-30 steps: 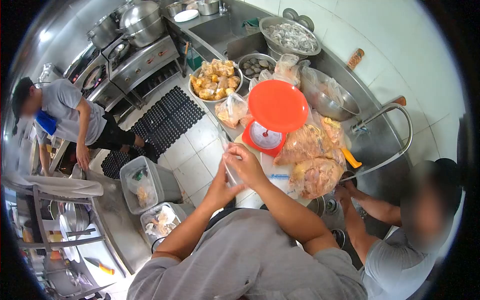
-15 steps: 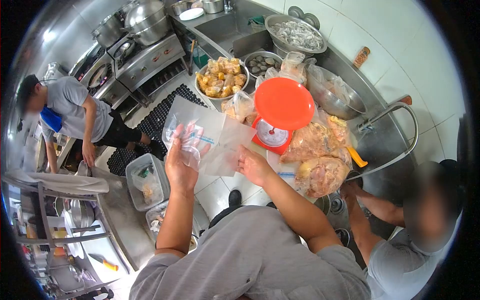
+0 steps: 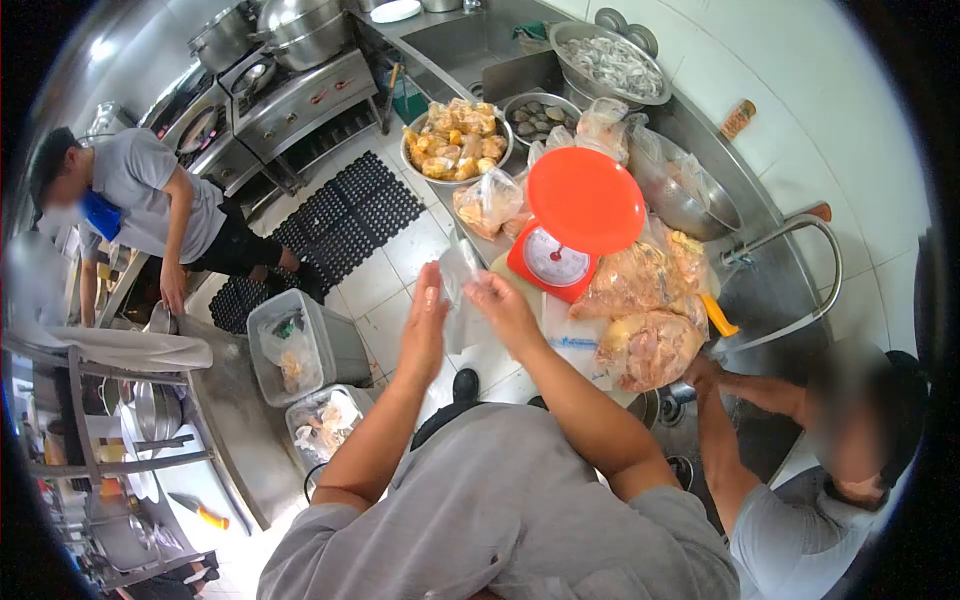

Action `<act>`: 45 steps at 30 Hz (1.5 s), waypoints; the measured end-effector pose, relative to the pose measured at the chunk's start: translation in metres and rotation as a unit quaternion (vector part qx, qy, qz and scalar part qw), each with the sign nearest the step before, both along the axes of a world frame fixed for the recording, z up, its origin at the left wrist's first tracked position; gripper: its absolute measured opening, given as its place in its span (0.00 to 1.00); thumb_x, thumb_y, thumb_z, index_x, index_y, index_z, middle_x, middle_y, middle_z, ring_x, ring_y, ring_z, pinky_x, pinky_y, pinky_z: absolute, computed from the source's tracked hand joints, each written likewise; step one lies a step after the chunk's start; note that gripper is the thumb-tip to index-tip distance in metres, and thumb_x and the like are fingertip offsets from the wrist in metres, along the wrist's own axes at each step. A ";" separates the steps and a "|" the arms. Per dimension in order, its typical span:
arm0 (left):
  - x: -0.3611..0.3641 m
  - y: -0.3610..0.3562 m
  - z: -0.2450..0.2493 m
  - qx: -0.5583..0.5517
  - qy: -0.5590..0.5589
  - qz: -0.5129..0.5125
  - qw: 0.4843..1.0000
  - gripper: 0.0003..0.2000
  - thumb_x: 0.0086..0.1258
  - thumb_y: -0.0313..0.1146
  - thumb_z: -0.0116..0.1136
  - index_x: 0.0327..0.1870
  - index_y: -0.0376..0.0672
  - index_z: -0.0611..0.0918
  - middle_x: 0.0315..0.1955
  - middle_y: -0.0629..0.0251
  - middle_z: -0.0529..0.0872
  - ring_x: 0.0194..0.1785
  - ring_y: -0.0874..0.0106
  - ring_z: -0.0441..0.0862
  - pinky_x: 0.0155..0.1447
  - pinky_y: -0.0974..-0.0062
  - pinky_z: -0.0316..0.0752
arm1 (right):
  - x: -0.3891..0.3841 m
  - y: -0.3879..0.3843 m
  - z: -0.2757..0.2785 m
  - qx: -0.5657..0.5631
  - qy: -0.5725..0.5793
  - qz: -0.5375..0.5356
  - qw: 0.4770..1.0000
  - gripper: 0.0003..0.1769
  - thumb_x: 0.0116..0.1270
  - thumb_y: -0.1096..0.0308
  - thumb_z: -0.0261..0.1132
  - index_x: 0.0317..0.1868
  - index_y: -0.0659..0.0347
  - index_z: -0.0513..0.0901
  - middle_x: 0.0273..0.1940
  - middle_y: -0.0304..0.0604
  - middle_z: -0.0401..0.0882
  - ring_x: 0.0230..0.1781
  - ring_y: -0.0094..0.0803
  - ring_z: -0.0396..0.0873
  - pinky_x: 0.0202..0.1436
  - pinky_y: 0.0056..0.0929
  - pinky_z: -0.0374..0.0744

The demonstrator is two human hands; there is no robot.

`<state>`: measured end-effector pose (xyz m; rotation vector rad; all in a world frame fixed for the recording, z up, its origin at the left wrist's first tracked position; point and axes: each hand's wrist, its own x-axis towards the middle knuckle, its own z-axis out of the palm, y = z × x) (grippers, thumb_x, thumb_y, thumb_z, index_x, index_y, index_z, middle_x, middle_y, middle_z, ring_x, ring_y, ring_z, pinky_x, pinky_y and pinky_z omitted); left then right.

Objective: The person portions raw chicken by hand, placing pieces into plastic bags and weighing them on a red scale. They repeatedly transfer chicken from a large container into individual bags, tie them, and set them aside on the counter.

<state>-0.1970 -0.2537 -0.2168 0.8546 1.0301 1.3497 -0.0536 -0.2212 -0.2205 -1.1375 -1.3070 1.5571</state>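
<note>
"What is the right hand [image 3: 503, 308] holding?"

"Its grip pinches a thin, filmy, translucent plastic bag [image 3: 458, 272], held up between the hands, left of the red kitchen scale [image 3: 562, 264]."

"And the left hand [image 3: 424, 325]?"

"Raised flat, grip unclosed, fingers straight, right by the film. I can't tell whether it touches."

"What does the scale look like?"

"A smooth, round red plate [image 3: 586, 200] over a white dial with a needle."

"Anything around it?"

"Right of it, bulging clear bags of raw meat [image 3: 650, 348], pinkish, glossy and wrinkled, with a yellow-orange handle [image 3: 720, 316] beside them. Just in front, a flat clear bag with blue print [image 3: 572, 343]. Beyond it to the left, a round metal bowl [image 3: 408, 158] heaped with lumpy, bagged yellow pieces [image 3: 455, 140]."
</note>
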 end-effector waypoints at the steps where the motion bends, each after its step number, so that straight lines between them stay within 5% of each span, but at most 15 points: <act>1: 0.010 0.005 -0.002 -0.004 -0.043 -0.005 0.999 0.32 0.75 0.52 0.35 0.72 0.41 0.49 0.72 0.59 0.49 0.75 0.66 0.45 0.74 0.67 0.43 | -0.006 -0.010 0.014 0.052 0.019 0.031 0.998 0.27 0.70 0.52 0.53 0.58 0.67 0.69 0.54 0.48 0.73 0.57 0.34 0.70 0.60 0.28 0.65; 2: 0.013 0.009 -0.006 -0.013 -0.115 -0.021 0.993 0.36 0.73 0.60 0.29 0.72 0.42 0.48 0.72 0.60 0.47 0.75 0.65 0.43 0.74 0.66 0.42 | -0.011 -0.020 0.021 0.102 0.037 0.058 0.992 0.32 0.72 0.49 0.49 0.62 0.70 0.66 0.59 0.52 0.70 0.62 0.39 0.67 0.66 0.30 0.62; 3: 0.014 0.016 -0.002 -0.035 -0.140 -0.010 0.990 0.38 0.71 0.62 0.28 0.73 0.42 0.47 0.73 0.60 0.46 0.75 0.65 0.43 0.74 0.66 0.41 | -0.017 -0.026 0.019 0.094 0.093 0.143 0.981 0.38 0.74 0.45 0.40 0.69 0.71 0.52 0.70 0.57 0.51 0.73 0.40 0.46 0.73 0.31 0.45; 5: 0.016 0.025 0.007 -0.084 -0.187 0.013 0.979 0.41 0.69 0.66 0.26 0.73 0.43 0.45 0.73 0.60 0.45 0.75 0.64 0.42 0.75 0.67 0.40 | -0.025 -0.037 0.017 0.148 0.049 0.135 0.978 0.40 0.73 0.45 0.40 0.70 0.71 0.46 0.73 0.57 0.41 0.75 0.42 0.38 0.74 0.32 0.41; 10: 0.043 -0.002 0.022 -0.041 -0.170 -0.113 0.978 0.44 0.65 0.70 0.23 0.73 0.43 0.47 0.73 0.64 0.46 0.75 0.67 0.43 0.75 0.67 0.40 | -0.016 -0.009 -0.013 0.207 -0.027 0.043 0.977 0.39 0.74 0.46 0.38 0.71 0.70 0.44 0.73 0.58 0.35 0.75 0.46 0.33 0.74 0.36 0.39; 14: 0.023 0.023 0.003 -0.117 -0.154 -0.044 0.980 0.44 0.65 0.71 0.22 0.73 0.43 0.46 0.73 0.65 0.47 0.74 0.66 0.45 0.75 0.67 0.40 | -0.025 -0.037 -0.009 0.214 -0.030 0.082 0.973 0.39 0.73 0.46 0.39 0.71 0.69 0.43 0.73 0.58 0.34 0.75 0.49 0.33 0.74 0.37 0.38; 20: 0.048 -0.001 0.010 -0.047 -0.126 -0.121 0.983 0.44 0.64 0.71 0.19 0.73 0.43 0.46 0.72 0.64 0.48 0.74 0.65 0.45 0.75 0.67 0.39 | -0.011 -0.004 -0.022 0.167 0.046 0.016 0.985 0.42 0.73 0.43 0.38 0.71 0.68 0.38 0.74 0.55 0.30 0.75 0.45 0.29 0.74 0.35 0.35; 24: 0.028 0.023 0.004 -0.081 -0.102 -0.064 0.989 0.44 0.65 0.71 0.20 0.73 0.44 0.48 0.73 0.64 0.47 0.75 0.65 0.43 0.75 0.67 0.38 | -0.019 -0.038 0.000 0.168 0.032 0.109 0.979 0.40 0.74 0.45 0.36 0.72 0.67 0.37 0.74 0.53 0.29 0.75 0.39 0.27 0.74 0.32 0.34; 27: 0.029 0.022 -0.007 -0.065 -0.126 -0.077 0.987 0.42 0.67 0.68 0.19 0.72 0.42 0.49 0.72 0.63 0.49 0.75 0.66 0.43 0.75 0.67 0.39 | -0.015 -0.023 -0.006 0.192 0.065 0.043 0.978 0.38 0.74 0.46 0.35 0.72 0.67 0.40 0.74 0.55 0.35 0.75 0.40 0.34 0.74 0.32 0.38; 28: 0.039 0.015 -0.002 -0.036 -0.123 -0.098 0.987 0.41 0.68 0.67 0.18 0.72 0.42 0.49 0.72 0.63 0.50 0.75 0.67 0.44 0.75 0.67 0.40 | -0.008 -0.014 -0.013 0.142 0.076 0.018 0.987 0.34 0.76 0.50 0.35 0.72 0.65 0.45 0.72 0.52 0.46 0.72 0.38 0.49 0.72 0.33 0.52; 29: 0.047 0.008 0.003 -0.009 -0.120 -0.120 0.985 0.40 0.69 0.66 0.18 0.72 0.42 0.50 0.72 0.62 0.51 0.74 0.67 0.45 0.75 0.67 0.40 | -0.006 -0.006 -0.021 0.153 0.029 -0.068 0.986 0.29 0.75 0.55 0.41 0.70 0.64 0.55 0.66 0.50 0.61 0.66 0.35 0.62 0.67 0.31 0.61; 32: 0.045 0.009 0.001 -0.007 -0.079 -0.083 0.993 0.32 0.75 0.55 0.22 0.71 0.39 0.54 0.69 0.60 0.57 0.73 0.68 0.52 0.74 0.68 0.46 | 0.001 0.005 -0.014 0.033 0.078 -0.137 0.987 0.22 0.69 0.63 0.56 0.59 0.66 0.70 0.51 0.44 0.75 0.51 0.27 0.73 0.56 0.26 0.72; 35: 0.042 0.017 0.002 -0.032 -0.086 -0.074 0.993 0.29 0.77 0.50 0.25 0.68 0.36 0.58 0.67 0.59 0.62 0.71 0.68 0.56 0.73 0.70 0.48 | 0.004 0.000 -0.018 0.032 -0.036 -0.140 0.989 0.19 0.66 0.63 0.60 0.52 0.65 0.73 0.46 0.43 0.76 0.44 0.26 0.76 0.46 0.25 0.76; 38: 0.035 0.017 -0.003 -0.080 -0.109 -0.110 0.985 0.30 0.76 0.51 0.23 0.68 0.35 0.59 0.65 0.56 0.64 0.70 0.66 0.57 0.73 0.70 0.48 | 0.002 -0.003 -0.007 -0.075 0.065 -0.108 0.989 0.15 0.64 0.63 0.63 0.46 0.64 0.75 0.40 0.41 0.78 0.37 0.24 0.77 0.37 0.23 0.76; 45: 0.044 0.002 -0.007 -0.024 -0.026 -0.122 0.992 0.35 0.74 0.58 0.20 0.69 0.34 0.59 0.66 0.52 0.62 0.69 0.63 0.58 0.72 0.70 0.47 | 0.018 0.002 -0.031 -0.033 -0.004 -0.111 0.993 0.08 0.62 0.67 0.60 0.36 0.63 0.77 0.31 0.37 0.76 0.32 0.22 0.75 0.33 0.22 0.74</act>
